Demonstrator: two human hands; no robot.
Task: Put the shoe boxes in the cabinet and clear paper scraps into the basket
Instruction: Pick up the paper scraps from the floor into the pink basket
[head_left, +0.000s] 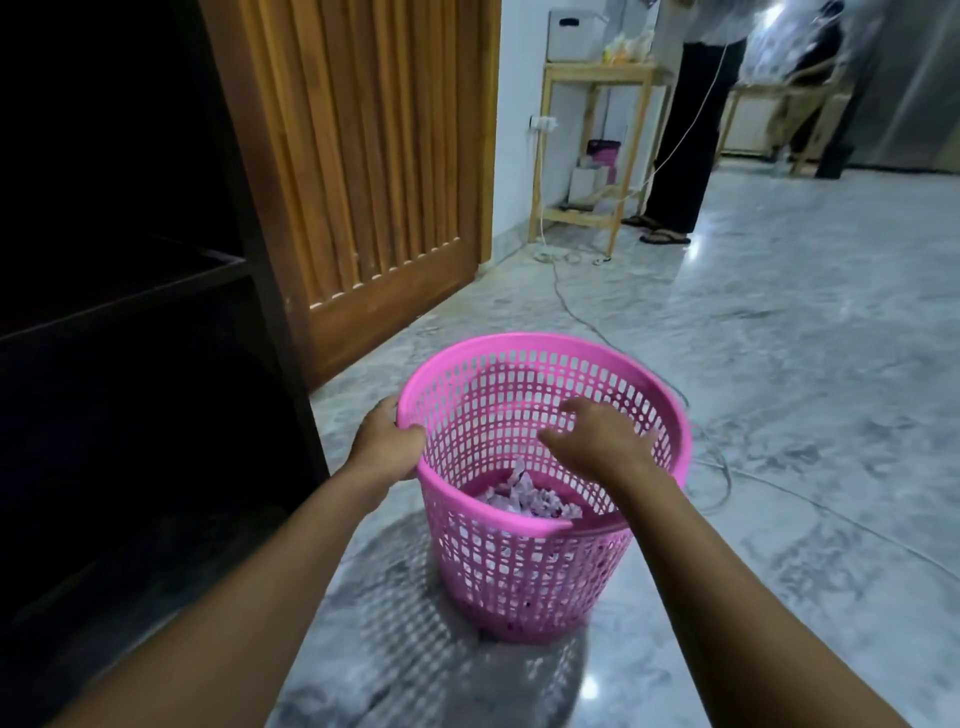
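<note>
A pink perforated plastic basket stands on the marble floor in the middle of the view. White paper scraps lie at its bottom. My left hand grips the basket's left rim, fingers curled over the edge. Over the basket's mouth my right hand hovers with its fingers spread and nothing in them. A dark wooden cabinet with open shelves fills the left side. No shoe boxes show.
A slatted wooden door stands behind the cabinet. Cables trail across the floor right of the basket. A person stands by a wooden shelf rack at the back.
</note>
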